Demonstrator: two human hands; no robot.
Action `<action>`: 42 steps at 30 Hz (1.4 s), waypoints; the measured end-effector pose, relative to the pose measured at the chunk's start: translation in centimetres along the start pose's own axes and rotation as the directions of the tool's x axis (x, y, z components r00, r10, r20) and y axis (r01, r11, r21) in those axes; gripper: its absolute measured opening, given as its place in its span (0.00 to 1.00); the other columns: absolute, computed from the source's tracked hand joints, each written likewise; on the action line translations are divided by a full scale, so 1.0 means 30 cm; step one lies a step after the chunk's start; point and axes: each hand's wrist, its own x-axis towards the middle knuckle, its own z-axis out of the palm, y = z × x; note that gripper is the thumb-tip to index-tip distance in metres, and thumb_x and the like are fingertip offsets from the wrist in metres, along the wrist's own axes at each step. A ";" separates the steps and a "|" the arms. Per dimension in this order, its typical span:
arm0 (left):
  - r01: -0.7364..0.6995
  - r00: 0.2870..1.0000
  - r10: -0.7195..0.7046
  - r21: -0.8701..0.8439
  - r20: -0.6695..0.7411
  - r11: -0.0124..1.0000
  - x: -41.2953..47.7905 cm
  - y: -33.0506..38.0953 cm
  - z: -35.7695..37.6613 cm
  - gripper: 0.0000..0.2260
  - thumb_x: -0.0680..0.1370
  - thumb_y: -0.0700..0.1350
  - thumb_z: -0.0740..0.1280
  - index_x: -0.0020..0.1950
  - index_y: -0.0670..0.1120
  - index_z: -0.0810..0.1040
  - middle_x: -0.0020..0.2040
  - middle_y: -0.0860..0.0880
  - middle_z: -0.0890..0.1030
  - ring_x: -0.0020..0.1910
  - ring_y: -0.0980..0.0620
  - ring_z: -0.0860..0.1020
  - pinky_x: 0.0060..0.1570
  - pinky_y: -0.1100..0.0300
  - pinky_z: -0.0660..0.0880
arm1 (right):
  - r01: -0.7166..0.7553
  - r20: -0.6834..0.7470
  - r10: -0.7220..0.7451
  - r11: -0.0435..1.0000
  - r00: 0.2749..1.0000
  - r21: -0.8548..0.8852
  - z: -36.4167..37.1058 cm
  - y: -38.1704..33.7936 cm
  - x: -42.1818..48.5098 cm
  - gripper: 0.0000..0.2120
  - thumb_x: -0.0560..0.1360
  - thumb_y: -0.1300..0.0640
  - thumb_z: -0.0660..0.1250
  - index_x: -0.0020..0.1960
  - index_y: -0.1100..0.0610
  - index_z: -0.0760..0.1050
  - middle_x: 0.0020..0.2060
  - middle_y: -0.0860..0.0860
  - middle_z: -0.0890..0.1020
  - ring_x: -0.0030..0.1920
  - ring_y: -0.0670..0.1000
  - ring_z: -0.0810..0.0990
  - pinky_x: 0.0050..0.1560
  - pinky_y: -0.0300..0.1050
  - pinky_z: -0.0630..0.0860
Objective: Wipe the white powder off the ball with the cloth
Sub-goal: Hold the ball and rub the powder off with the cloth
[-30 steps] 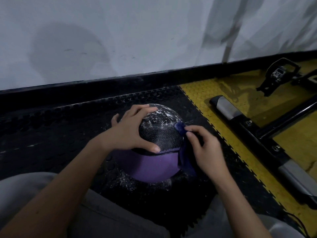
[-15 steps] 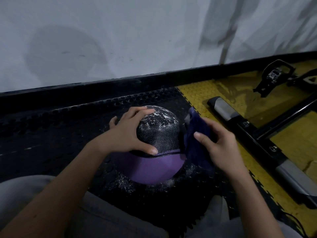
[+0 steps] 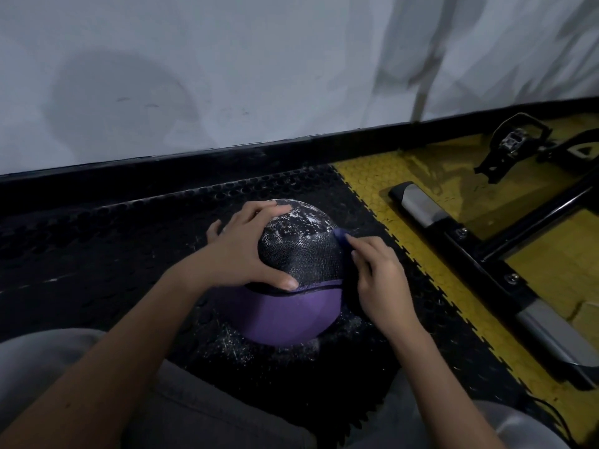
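Note:
A black and purple ball (image 3: pixel 291 306) sits on the black floor mat between my knees. White powder streaks its black upper part, thickest near the top right. My left hand (image 3: pixel 240 251) is spread over the ball's upper left, thumb on the seam and fingers curved over the top. My right hand (image 3: pixel 379 280) holds a dark blue cloth (image 3: pixel 340 236) pressed against the ball's right side. Most of the cloth is hidden behind that hand.
Spilled white powder (image 3: pixel 233 345) lies on the black mat (image 3: pixel 97 254) around the ball's base. A yellow mat (image 3: pixel 421 241) lies to the right, with a black and silver machine frame (image 3: pixel 486 251) and a pedal (image 3: pixel 515 140) on it. A white wall (image 3: pixel 227 76) rises close behind.
My right hand lifted the cloth away from the ball's right side half a second ago, then brought it back against the ball. My left hand kept its hold.

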 end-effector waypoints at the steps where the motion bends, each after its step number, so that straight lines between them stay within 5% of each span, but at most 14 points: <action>1: 0.004 1.000 -0.004 0.002 0.002 1.000 -0.001 -0.001 -0.002 0.50 0.48 0.72 0.65 0.69 0.68 0.55 0.69 0.65 0.53 0.70 0.58 0.54 0.68 0.45 0.42 | 0.069 -0.026 -0.069 0.998 0.997 0.002 0.001 -0.033 -0.011 0.13 0.78 0.61 0.59 0.59 0.60 0.78 0.49 0.50 0.78 0.48 0.53 0.74 0.48 0.35 0.64; 5: 0.011 1.000 -0.012 0.017 0.024 1.000 -0.001 -0.006 -0.007 0.50 0.48 0.72 0.65 0.69 0.68 0.54 0.69 0.66 0.52 0.71 0.59 0.53 0.68 0.44 0.41 | 0.216 -0.064 -0.213 0.976 0.975 0.032 0.006 -0.087 -0.034 0.12 0.77 0.57 0.60 0.53 0.58 0.80 0.45 0.50 0.78 0.45 0.49 0.72 0.47 0.33 0.67; 12: -0.007 1.000 0.007 0.006 0.000 1.000 0.006 0.012 0.010 0.50 0.47 0.71 0.65 0.69 0.68 0.55 0.66 0.68 0.53 0.70 0.60 0.54 0.68 0.46 0.41 | -0.112 -0.071 0.115 0.993 0.991 0.039 0.006 0.050 0.039 0.08 0.76 0.66 0.64 0.51 0.59 0.80 0.43 0.47 0.75 0.48 0.57 0.77 0.47 0.37 0.66; 16: 0.002 1.000 -0.002 0.003 -0.014 1.000 -0.001 -0.001 0.007 0.50 0.47 0.71 0.65 0.68 0.67 0.56 0.67 0.66 0.54 0.70 0.60 0.54 0.68 0.45 0.41 | 0.142 -0.104 -0.143 0.990 0.984 -0.022 0.016 -0.075 -0.012 0.09 0.76 0.61 0.62 0.50 0.58 0.80 0.44 0.49 0.76 0.45 0.52 0.73 0.47 0.33 0.65; 19: 0.015 1.000 -0.015 0.011 0.001 1.000 -0.002 -0.009 -0.003 0.50 0.47 0.71 0.66 0.69 0.67 0.55 0.67 0.66 0.54 0.71 0.59 0.55 0.68 0.43 0.41 | 0.284 -0.039 -0.289 0.954 0.957 -0.101 0.030 -0.116 -0.029 0.09 0.75 0.63 0.63 0.51 0.57 0.80 0.46 0.51 0.77 0.44 0.52 0.70 0.43 0.40 0.67; 25: -0.015 1.000 0.015 0.005 0.000 1.000 0.004 0.009 0.011 0.50 0.47 0.72 0.65 0.69 0.67 0.56 0.67 0.66 0.53 0.71 0.58 0.54 0.68 0.44 0.41 | -0.052 -0.015 0.051 0.998 0.999 -0.047 -0.005 0.045 0.072 0.09 0.77 0.66 0.63 0.51 0.59 0.80 0.45 0.52 0.78 0.49 0.59 0.75 0.44 0.36 0.62; 28: -0.016 1.000 0.016 0.025 -0.016 1.000 0.005 0.009 0.019 0.50 0.47 0.72 0.64 0.68 0.67 0.56 0.66 0.66 0.53 0.70 0.59 0.54 0.68 0.45 0.41 | 0.090 -0.050 -0.093 0.994 0.994 -0.064 -0.002 -0.041 0.033 0.08 0.77 0.63 0.61 0.50 0.58 0.80 0.45 0.51 0.79 0.45 0.55 0.73 0.45 0.31 0.63; 32: -0.001 1.000 0.001 0.019 -0.003 1.000 -0.003 0.000 0.003 0.50 0.47 0.71 0.65 0.69 0.66 0.55 0.66 0.67 0.54 0.70 0.60 0.55 0.68 0.45 0.42 | 0.339 0.015 -0.340 0.933 0.940 -0.123 0.016 -0.130 -0.005 0.09 0.76 0.61 0.60 0.50 0.57 0.79 0.46 0.50 0.78 0.44 0.53 0.70 0.43 0.42 0.68; 38: -0.023 1.000 0.023 0.010 -0.004 1.000 0.004 0.010 0.013 0.50 0.47 0.71 0.65 0.69 0.67 0.56 0.64 0.68 0.54 0.69 0.61 0.54 0.67 0.46 0.42 | -0.028 0.020 0.029 0.998 0.999 -0.063 -0.008 0.046 0.088 0.09 0.77 0.65 0.63 0.52 0.59 0.80 0.46 0.54 0.79 0.50 0.59 0.75 0.45 0.37 0.62; 42: -0.020 1.000 0.021 0.021 -0.008 1.000 0.004 0.013 0.015 0.50 0.47 0.71 0.65 0.68 0.67 0.56 0.65 0.66 0.54 0.68 0.61 0.55 0.67 0.47 0.42 | 0.115 -0.055 -0.120 0.991 0.991 -0.074 0.000 -0.053 0.029 0.08 0.77 0.62 0.61 0.50 0.58 0.79 0.45 0.52 0.78 0.45 0.55 0.74 0.46 0.34 0.64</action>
